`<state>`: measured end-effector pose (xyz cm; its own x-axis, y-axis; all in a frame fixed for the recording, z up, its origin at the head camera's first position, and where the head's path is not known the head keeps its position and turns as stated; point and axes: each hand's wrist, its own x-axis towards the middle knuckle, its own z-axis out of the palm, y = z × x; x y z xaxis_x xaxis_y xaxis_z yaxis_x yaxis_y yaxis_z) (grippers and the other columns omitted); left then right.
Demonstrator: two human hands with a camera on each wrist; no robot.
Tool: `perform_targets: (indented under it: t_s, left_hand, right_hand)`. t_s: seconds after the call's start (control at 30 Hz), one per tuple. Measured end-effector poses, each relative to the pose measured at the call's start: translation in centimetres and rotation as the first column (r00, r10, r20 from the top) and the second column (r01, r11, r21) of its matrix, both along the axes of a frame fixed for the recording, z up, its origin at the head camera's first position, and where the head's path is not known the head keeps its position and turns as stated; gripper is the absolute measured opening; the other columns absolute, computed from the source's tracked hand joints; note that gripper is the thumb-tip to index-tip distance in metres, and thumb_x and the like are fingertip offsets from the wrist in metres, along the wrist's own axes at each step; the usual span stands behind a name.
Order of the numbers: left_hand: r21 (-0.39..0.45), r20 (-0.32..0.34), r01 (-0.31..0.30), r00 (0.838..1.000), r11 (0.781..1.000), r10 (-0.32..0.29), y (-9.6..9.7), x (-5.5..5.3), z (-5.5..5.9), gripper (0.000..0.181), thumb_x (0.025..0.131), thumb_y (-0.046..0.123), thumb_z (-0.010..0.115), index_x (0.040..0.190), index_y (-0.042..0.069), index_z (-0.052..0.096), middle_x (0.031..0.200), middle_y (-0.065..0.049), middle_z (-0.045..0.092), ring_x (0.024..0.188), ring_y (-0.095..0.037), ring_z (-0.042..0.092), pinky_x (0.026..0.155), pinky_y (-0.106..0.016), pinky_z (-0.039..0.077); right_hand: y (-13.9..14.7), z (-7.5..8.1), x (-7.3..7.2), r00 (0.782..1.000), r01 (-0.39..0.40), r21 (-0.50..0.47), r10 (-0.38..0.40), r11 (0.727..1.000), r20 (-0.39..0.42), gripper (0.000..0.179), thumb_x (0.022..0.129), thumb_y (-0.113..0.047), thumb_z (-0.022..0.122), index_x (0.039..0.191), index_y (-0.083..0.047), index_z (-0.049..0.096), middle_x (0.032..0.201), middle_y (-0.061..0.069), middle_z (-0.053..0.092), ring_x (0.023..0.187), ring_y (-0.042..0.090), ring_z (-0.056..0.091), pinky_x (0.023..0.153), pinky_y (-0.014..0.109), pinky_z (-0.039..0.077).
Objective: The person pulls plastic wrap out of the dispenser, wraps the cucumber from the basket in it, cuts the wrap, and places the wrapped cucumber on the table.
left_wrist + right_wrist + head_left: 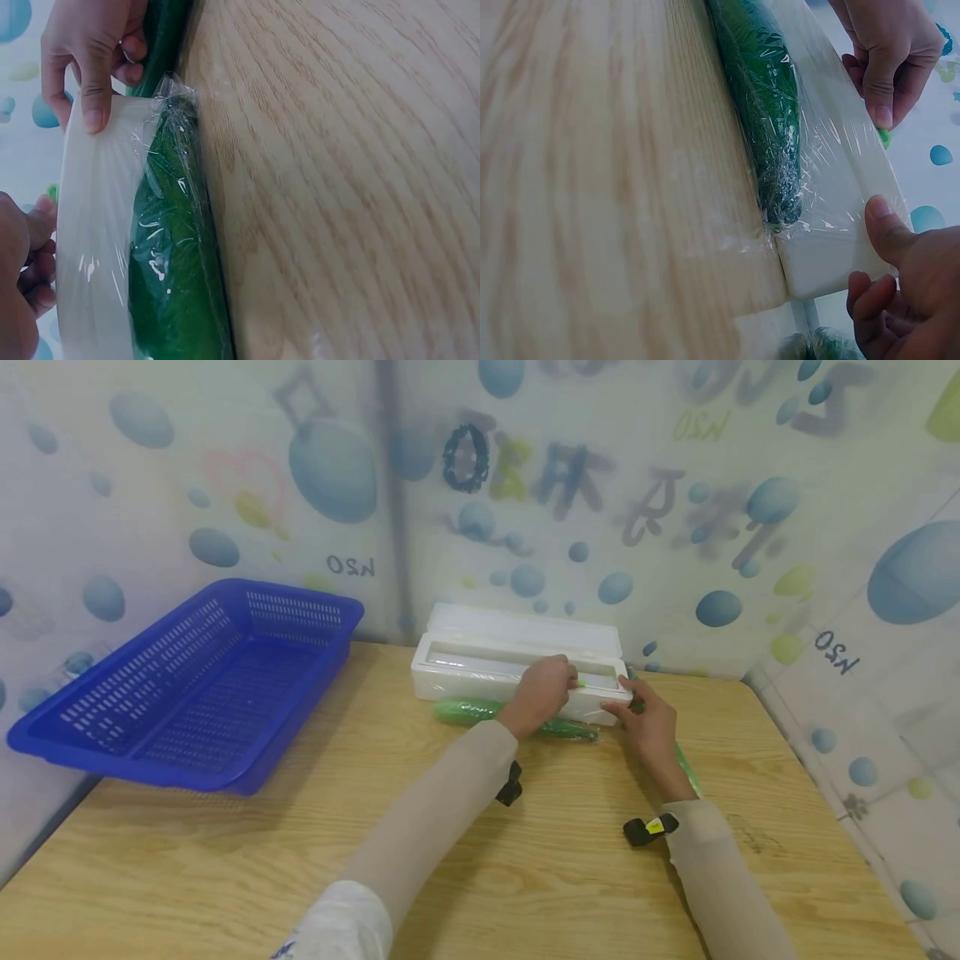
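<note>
A long white cling film box lies on the table with its lid raised at the back. Clear film comes over its front side and covers a green cucumber lying along that side. At the box's top edge my left hand pinches a small green slider, mostly hidden by the fingers. My right hand grips the box's right end, thumb on the edge and the other fingers curled by the end face. Another cucumber lies beyond that end, partly behind the right hand.
To the left stands a blue plastic basket with slotted walls. The wooden table meets a patterned wall behind the box and another at the right. Black wrist mounts sit on both forearms.
</note>
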<state>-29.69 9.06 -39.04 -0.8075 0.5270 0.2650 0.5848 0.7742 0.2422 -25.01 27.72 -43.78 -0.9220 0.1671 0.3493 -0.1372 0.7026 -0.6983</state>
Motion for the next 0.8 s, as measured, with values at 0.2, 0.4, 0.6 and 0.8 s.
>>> perform_targets:
  t_s: [0.2, 0.4, 0.6, 0.8]
  left_hand:
    - [0.003, -0.019, -0.019, 1.0, 1.0, 0.019, -1.2, -0.1, 0.1, 0.012, 0.094, 0.016, 0.063, 0.093, 0.01, 0.073, 0.086, 0.001, 0.063, 0.081, -0.011, 0.061, 0.072, -0.019, 0.05]
    - [0.015, -0.007, -0.009, 1.0, 1.0, 0.009, -2.3, -0.2, 0.1, 0.012, 0.094, 0.013, 0.062, 0.096, 0.01, 0.073, 0.087, 0.0, 0.064, 0.084, -0.012, 0.062, 0.077, -0.021, 0.05]
    - [0.059, -0.003, 0.017, 1.0, 0.998, -0.017, -3.3, -0.2, 0.3, 0.013, 0.094, 0.01, 0.061, 0.096, 0.007, 0.073, 0.088, -0.002, 0.065, 0.085, -0.015, 0.063, 0.08, -0.022, 0.05]
    - [0.088, -0.018, 0.006, 1.0, 0.996, -0.004, -4.3, -0.5, 0.0, 0.011, 0.093, 0.009, 0.062, 0.095, 0.008, 0.073, 0.087, -0.001, 0.064, 0.084, -0.015, 0.063, 0.08, -0.024, 0.05]
  right_hand:
    - [-0.1, 0.0, 0.0, 1.0, 0.012, -0.003, -0.012, 1.0, -0.002, 0.053, 0.082, -0.024, 0.075, 0.129, -0.007, 0.059, 0.09, 0.016, 0.062, 0.07, 0.023, 0.054, 0.06, 0.021, 0.04]
    - [-0.1, 0.1, 0.3, 1.0, 0.019, -0.001, -0.019, 1.0, 0.018, 0.053, 0.083, -0.025, 0.074, 0.13, -0.008, 0.058, 0.091, 0.015, 0.062, 0.071, 0.02, 0.052, 0.061, 0.021, 0.04]
    - [0.0, 0.1, 0.3, 0.999, 0.025, 0.004, -0.026, 1.0, 0.019, 0.052, 0.083, -0.024, 0.075, 0.13, -0.008, 0.059, 0.09, 0.014, 0.062, 0.069, 0.02, 0.052, 0.062, 0.023, 0.04]
    - [-0.1, 0.2, 0.2, 0.999, 0.026, 0.009, -0.026, 1.0, 0.034, 0.053, 0.083, -0.025, 0.074, 0.131, -0.009, 0.058, 0.09, 0.014, 0.061, 0.071, 0.021, 0.052, 0.063, 0.026, 0.04]
